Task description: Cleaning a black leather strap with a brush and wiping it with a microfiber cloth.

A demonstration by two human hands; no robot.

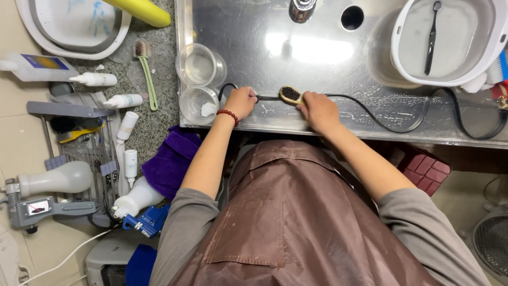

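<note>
So the cable is thin, black and wet-looking, lying across the near edge of a steel sink, running off to the right in a loop under the white tub. Left hand is clenched on the cable near its left end, red bead bracelet on that wrist. Right hand is gripping a small wooden brush with dark bristles, pressed right on the cable between the two hands.

The sink surface is shiny, soapy and streaked with water, tap and a drain hole at the top. The white tub has cloudy water and a black toothbrush in it. Two clear cups sit at the sink's left rim, the nearer one has a white blob inside.

Left of that is a speckled stone bench with a green brush, white bottles and a purple cloth. Floor is beige tile.
</note>
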